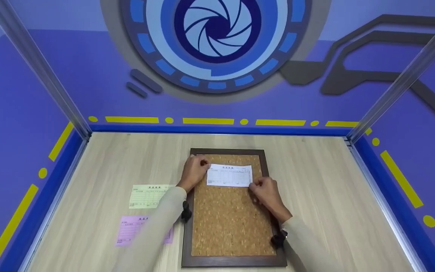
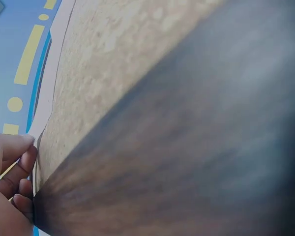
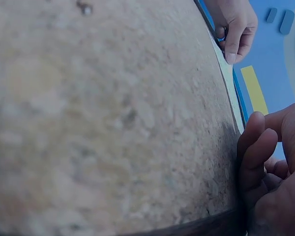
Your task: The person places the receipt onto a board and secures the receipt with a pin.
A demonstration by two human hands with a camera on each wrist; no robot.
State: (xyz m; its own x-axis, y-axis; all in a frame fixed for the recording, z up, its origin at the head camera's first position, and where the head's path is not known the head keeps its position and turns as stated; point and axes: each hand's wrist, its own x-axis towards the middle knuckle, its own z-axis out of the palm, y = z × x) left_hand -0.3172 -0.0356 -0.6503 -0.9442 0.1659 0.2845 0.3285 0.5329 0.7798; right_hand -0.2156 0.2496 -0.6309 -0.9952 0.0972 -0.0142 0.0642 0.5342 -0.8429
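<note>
A white printed slip [image 1: 229, 176] lies across the upper part of a cork board [image 1: 232, 223] with a dark brown frame. At the slip's upper left corner, my left hand [image 1: 195, 170] pinches the paper between thumb and fingertips. My right hand [image 1: 266, 191] has its curled fingers at the lower right corner, holding the edge there. In the left wrist view, the left hand [image 2: 12, 172] grips the pale sheet edge above the cork. The right wrist view shows the right hand [image 3: 275, 167] beside the slip's edge, its exact fingertip contact partly hidden.
Left of the board lie a green slip [image 1: 145, 194] and a purple slip [image 1: 128, 228], both partly covered by the left sleeve [image 1: 157, 226]. The wooden tabletop [image 1: 327, 181] is bounded by blue-purple panels [image 1: 70, 75] with metal posts at the corners.
</note>
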